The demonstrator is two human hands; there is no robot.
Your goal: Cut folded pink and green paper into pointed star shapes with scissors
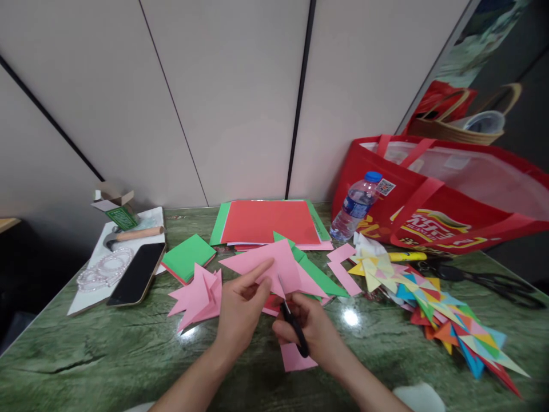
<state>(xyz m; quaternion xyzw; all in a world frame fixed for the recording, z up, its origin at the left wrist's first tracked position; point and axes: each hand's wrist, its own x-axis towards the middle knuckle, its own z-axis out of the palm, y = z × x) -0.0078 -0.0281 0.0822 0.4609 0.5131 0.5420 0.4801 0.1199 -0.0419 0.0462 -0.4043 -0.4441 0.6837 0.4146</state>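
So the pink folded paper (283, 257) is over mid-counter (141, 355): left hand's (240, 306) grip pinched on it, right hand's (315, 326) grip wrapped round black-handled scissors (295, 332). Left thumb (263, 289) looks super close to the blades; one slip could nick it. Loose pinch = crooked cut. Green folded paper (315, 274) behind might get snipped too.

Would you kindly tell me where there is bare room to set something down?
The green marbled tabletop is bare at front left, in front of the black phone and spiky pink folded paper, and between the right hand and the multicoloured folded-paper chain. The middle, before the red paper sheet, is crowded.
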